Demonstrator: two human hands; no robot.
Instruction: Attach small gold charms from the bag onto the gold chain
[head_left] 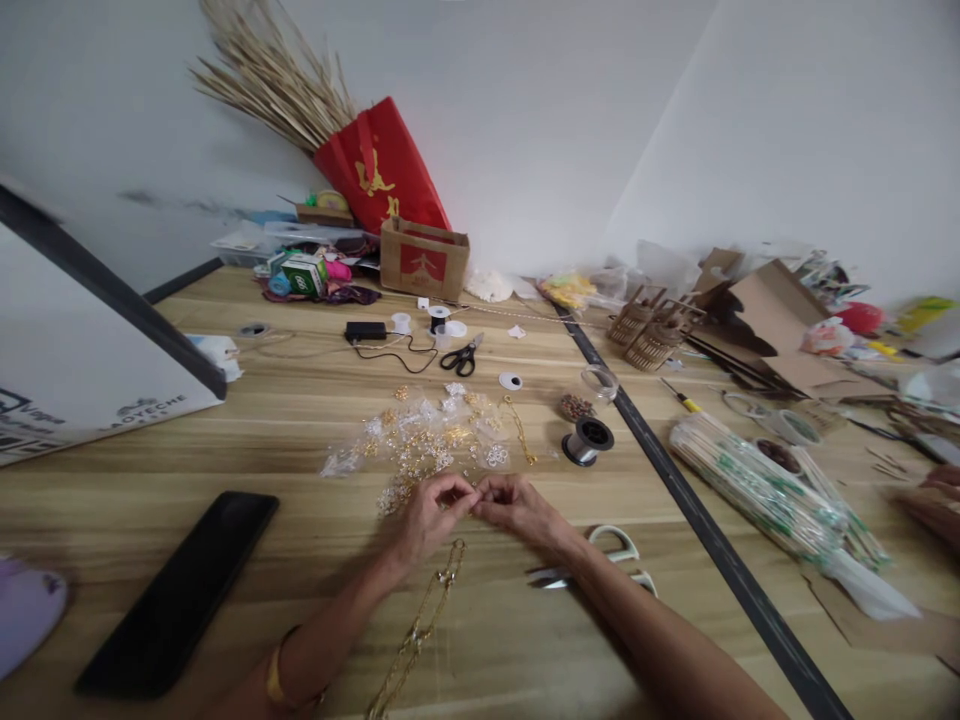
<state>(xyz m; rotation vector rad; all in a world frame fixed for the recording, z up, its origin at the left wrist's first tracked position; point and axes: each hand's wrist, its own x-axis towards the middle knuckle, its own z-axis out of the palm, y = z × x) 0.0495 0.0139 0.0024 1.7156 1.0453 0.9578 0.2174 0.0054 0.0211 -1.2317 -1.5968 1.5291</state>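
Note:
My left hand [435, 518] and my right hand [517, 508] meet fingertip to fingertip above the table, both closed in a pinch. Whatever is between the fingers is too small to make out. Just beyond them spreads a pile of gold and clear beads and small findings [427, 440], partly in plastic bags. A gold chain [418, 632] with small ornaments runs toward me between my forearms. A short gold chain [519, 430] lies right of the pile, near a spool of fine wire [588, 441]. White-handled scissors [615, 545] are partly hidden under my right forearm.
A black phone [180, 590] lies at left, below a white box [97, 350]. Black scissors [461, 357] and an adapter [365, 331] sit farther back. At right are bagged sticks [757, 485], small woven baskets [652, 330], cardboard [780, 310] and another person's hand [934, 510].

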